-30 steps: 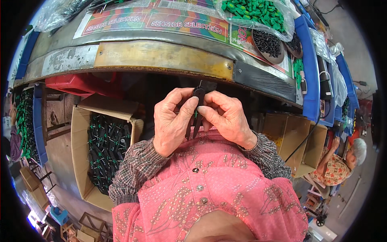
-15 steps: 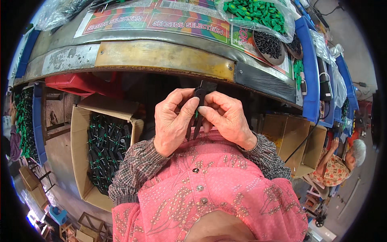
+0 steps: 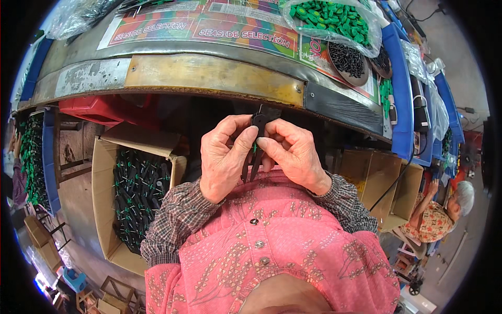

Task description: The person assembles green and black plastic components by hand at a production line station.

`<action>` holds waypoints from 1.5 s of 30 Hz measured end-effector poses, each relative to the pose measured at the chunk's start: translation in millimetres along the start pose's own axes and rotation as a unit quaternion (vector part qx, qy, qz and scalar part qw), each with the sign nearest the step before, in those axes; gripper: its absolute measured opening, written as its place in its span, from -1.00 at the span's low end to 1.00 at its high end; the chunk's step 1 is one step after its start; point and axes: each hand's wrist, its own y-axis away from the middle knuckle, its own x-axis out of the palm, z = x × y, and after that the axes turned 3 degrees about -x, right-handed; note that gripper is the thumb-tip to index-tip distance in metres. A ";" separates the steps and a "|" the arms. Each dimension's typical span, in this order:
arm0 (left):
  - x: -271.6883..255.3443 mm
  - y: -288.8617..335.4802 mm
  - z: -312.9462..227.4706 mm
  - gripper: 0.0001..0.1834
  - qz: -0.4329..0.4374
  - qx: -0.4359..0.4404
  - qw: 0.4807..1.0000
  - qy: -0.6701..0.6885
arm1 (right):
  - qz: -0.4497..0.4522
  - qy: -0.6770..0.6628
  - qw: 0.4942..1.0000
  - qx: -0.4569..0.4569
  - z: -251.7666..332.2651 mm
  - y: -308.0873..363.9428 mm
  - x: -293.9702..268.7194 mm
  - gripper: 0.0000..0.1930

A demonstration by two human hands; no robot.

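Observation:
My left hand point(image 3: 224, 159) and my right hand point(image 3: 299, 157) meet in front of my lap, close to the bench edge. Between them is a black two-legged plastic tool point(image 3: 258, 120), much like a drawing compass. A thin metal pin sticks up at its top, a bit of green shows at its middle, and its legs point down, slightly apart. My left thumb and fingers pinch it from one side. On the other side my right thumb presses against it, with the right fingers curled behind. The fingertips hide part of the tool.
Left of me, a cardboard box point(image 3: 104, 209) holds many similar black-and-green pieces point(image 3: 138, 193). On the bench point(image 3: 209, 73) lie a bag of green plastic parts point(image 3: 334, 21) and a dish of small black pieces point(image 3: 346, 63). Blue trays point(image 3: 400, 89) and another person point(image 3: 436, 214) are at the right.

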 end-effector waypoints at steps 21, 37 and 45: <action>-4.4 -0.3 -0.8 -0.86 0.006 -0.001 1.000 -0.009 | -0.026 -0.001 0.997 -0.072 9.6 -10.8 -16.2 -0.82; -3.0 3.0 4.7 -0.87 0.049 -0.013 0.998 0.024 | 0.035 -0.050 0.994 -0.085 7.6 -20.4 -18.4 -0.86; -9.3 0.7 2.2 -0.88 0.076 0.053 0.994 -0.059 | 0.080 -0.090 0.989 -0.082 5.5 -24.1 -22.8 -0.84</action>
